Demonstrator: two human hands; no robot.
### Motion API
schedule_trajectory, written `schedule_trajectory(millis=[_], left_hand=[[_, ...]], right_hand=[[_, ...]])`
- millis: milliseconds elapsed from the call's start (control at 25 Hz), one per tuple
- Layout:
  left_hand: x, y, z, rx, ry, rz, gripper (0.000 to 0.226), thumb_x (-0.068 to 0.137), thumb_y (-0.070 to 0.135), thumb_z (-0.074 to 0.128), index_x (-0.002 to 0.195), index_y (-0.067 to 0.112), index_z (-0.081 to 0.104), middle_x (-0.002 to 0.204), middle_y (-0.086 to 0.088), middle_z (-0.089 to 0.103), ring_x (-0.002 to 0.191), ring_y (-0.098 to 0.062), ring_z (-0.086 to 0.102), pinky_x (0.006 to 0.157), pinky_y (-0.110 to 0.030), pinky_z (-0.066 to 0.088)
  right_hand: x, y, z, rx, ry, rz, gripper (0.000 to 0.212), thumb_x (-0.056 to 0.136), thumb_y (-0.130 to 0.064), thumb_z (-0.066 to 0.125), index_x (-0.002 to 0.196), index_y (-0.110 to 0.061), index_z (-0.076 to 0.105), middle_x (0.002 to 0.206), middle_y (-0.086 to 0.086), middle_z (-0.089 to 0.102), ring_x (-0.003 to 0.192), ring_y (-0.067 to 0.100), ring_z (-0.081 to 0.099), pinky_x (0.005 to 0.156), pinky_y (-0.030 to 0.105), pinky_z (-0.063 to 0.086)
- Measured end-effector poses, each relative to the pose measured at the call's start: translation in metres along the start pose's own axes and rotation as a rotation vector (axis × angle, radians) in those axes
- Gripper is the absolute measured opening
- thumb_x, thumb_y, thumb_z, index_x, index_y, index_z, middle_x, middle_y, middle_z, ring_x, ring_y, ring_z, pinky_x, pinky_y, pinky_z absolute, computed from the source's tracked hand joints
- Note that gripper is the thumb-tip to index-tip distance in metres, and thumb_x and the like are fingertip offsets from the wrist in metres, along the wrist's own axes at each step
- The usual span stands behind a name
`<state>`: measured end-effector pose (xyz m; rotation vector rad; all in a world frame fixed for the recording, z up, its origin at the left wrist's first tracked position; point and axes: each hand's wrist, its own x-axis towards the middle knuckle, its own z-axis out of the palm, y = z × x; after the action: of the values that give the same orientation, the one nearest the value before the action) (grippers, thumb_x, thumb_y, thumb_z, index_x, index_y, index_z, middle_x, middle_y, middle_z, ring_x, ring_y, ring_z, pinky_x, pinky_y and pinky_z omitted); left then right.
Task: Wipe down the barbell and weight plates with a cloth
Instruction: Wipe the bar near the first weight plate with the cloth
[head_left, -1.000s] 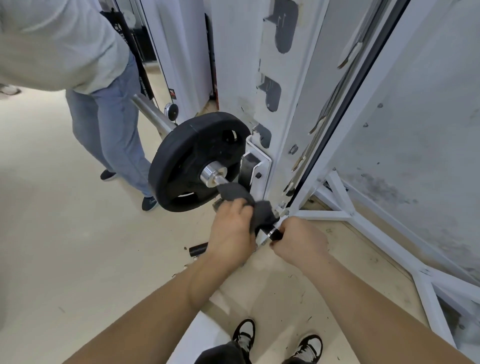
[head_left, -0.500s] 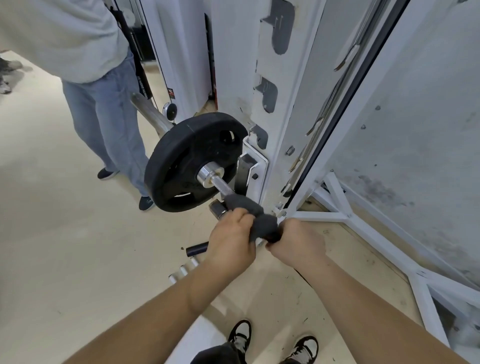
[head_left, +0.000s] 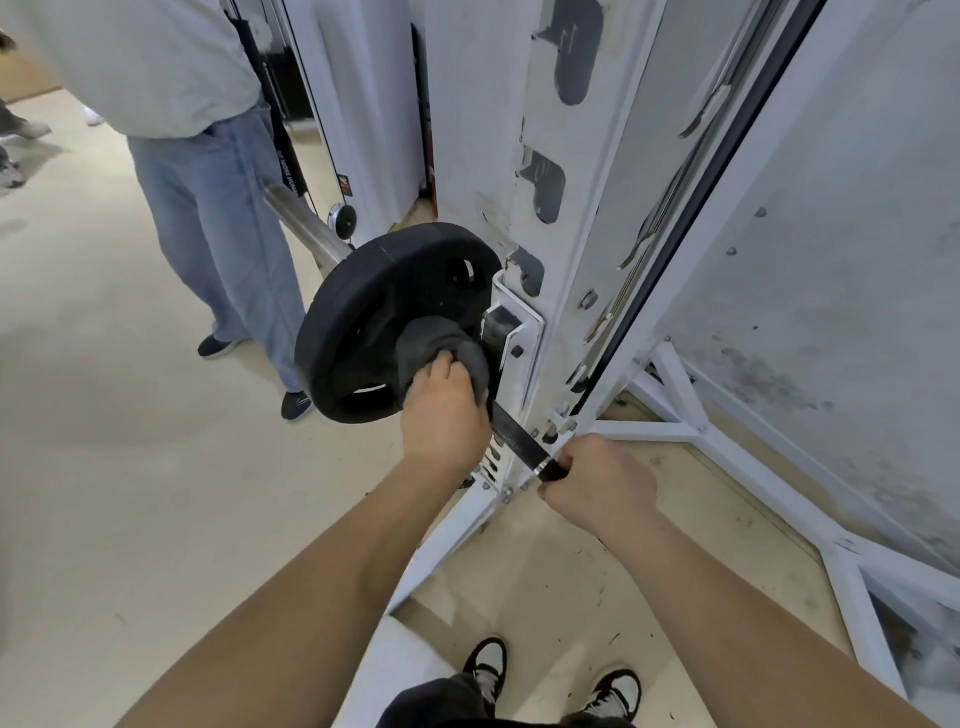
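Observation:
A black weight plate (head_left: 358, 317) hangs on the barbell beside a white rack. The barbell's chrome shaft (head_left: 304, 221) runs back to the left behind the plate; its sleeve (head_left: 511, 434) points toward me. My left hand (head_left: 441, 410) grips a dark grey cloth (head_left: 434, 343) wrapped around the sleeve, pressed against the plate's hub. My right hand (head_left: 597, 480) is closed around the sleeve's black end, close to the rack's foot.
A white rack upright (head_left: 524, 156) with slots stands right behind the plate, its base struts (head_left: 727, 452) spreading over the floor at right. Another person in jeans (head_left: 218, 223) stands left of the bar. My shoes (head_left: 550, 680) are below.
My left hand has slid the cloth along the sleeve away from me, from near my right hand up to the plate's hub. The bare sleeve now shows between my hands.

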<state>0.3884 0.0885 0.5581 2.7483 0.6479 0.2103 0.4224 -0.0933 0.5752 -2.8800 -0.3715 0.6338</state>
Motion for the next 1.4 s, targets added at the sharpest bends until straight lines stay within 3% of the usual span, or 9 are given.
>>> schedule_trajectory(millis=[120,240,440,640,800,1040,1120,1240,1400], left_hand=[[-0.04,0.004,0.009,-0.031,0.045,0.231,0.023,0.073,0.012,0.078,0.09,0.002,0.068,0.097,-0.017,0.065,0.091,-0.041,0.063,0.081,-0.044,0.055],[-0.072,0.006,0.014,-0.12,-0.08,0.466,0.022,0.078,0.018,0.062,0.096,0.007,0.069,0.108,-0.009,0.065,0.099,-0.033,0.061,0.08,-0.044,0.058],[-0.038,0.016,0.014,-0.201,0.021,0.211,0.029,0.079,0.014,0.064,0.106,0.01,0.07,0.11,-0.008,0.069,0.109,-0.032,0.059,0.096,-0.042,0.051],[-0.073,0.055,0.025,-0.231,-0.303,0.647,0.018,0.081,0.025,0.06,0.098,0.019,0.063,0.095,-0.003,0.067,0.098,-0.027,0.06,0.102,-0.04,0.046],[-0.015,0.045,0.012,0.045,-0.296,0.437,0.032,0.089,0.057,0.049,0.091,0.026,0.058,0.082,0.0,0.06,0.092,-0.027,0.058,0.085,-0.038,0.048],[-0.047,0.063,0.024,-0.083,-0.411,0.689,0.021,0.082,0.039,0.058,0.094,0.022,0.06,0.085,-0.002,0.064,0.087,-0.028,0.058,0.077,-0.041,0.051],[-0.015,0.04,0.013,0.006,-0.425,0.585,0.022,0.084,0.035,0.056,0.103,0.024,0.059,0.093,-0.002,0.063,0.093,-0.027,0.06,0.077,-0.042,0.055],[-0.021,0.034,0.016,-0.02,-0.159,0.287,0.025,0.083,0.019,0.063,0.106,0.012,0.061,0.101,-0.01,0.063,0.101,-0.032,0.06,0.078,-0.039,0.052],[-0.12,0.079,0.031,-0.451,-0.153,0.357,0.037,0.073,0.003,0.062,0.109,0.009,0.063,0.108,-0.009,0.066,0.103,-0.025,0.059,0.085,-0.037,0.053]], right_hand=[[-0.002,-0.001,-0.001,0.019,0.011,0.008,0.016,0.074,-0.036,0.069,0.083,-0.022,0.067,0.072,-0.006,0.068,0.07,0.02,0.065,0.055,0.024,0.04],[-0.006,0.001,-0.001,0.067,0.042,0.007,0.017,0.076,-0.038,0.068,0.084,-0.023,0.066,0.074,-0.008,0.066,0.072,0.023,0.062,0.057,0.026,0.04],[-0.028,0.028,0.002,0.172,0.034,-0.053,0.024,0.087,-0.048,0.07,0.103,-0.03,0.073,0.093,-0.007,0.072,0.088,0.02,0.067,0.07,0.033,0.055],[-0.04,0.064,-0.005,0.051,-0.029,0.075,0.033,0.08,-0.054,0.073,0.076,-0.025,0.057,0.078,-0.004,0.065,0.073,0.021,0.065,0.058,0.03,0.05],[-0.045,0.066,0.0,0.055,-0.009,0.062,0.043,0.082,-0.065,0.069,0.078,-0.022,0.067,0.071,-0.005,0.065,0.068,0.019,0.064,0.057,0.028,0.046],[-0.052,0.066,0.002,0.023,0.031,0.027,0.031,0.089,-0.055,0.062,0.078,-0.026,0.061,0.076,-0.006,0.064,0.076,0.023,0.064,0.058,0.03,0.047],[-0.056,0.065,0.004,0.029,0.038,0.029,0.039,0.091,-0.063,0.059,0.086,-0.024,0.064,0.08,-0.006,0.065,0.075,0.021,0.063,0.06,0.03,0.046],[-0.054,0.063,0.002,0.003,0.029,0.03,0.039,0.092,-0.061,0.059,0.089,-0.023,0.063,0.08,-0.005,0.064,0.073,0.021,0.062,0.063,0.031,0.048],[-0.053,0.06,-0.002,-0.04,0.027,0.027,0.01,0.086,-0.035,0.06,0.085,-0.026,0.058,0.074,-0.009,0.056,0.071,0.023,0.056,0.055,0.025,0.037]])
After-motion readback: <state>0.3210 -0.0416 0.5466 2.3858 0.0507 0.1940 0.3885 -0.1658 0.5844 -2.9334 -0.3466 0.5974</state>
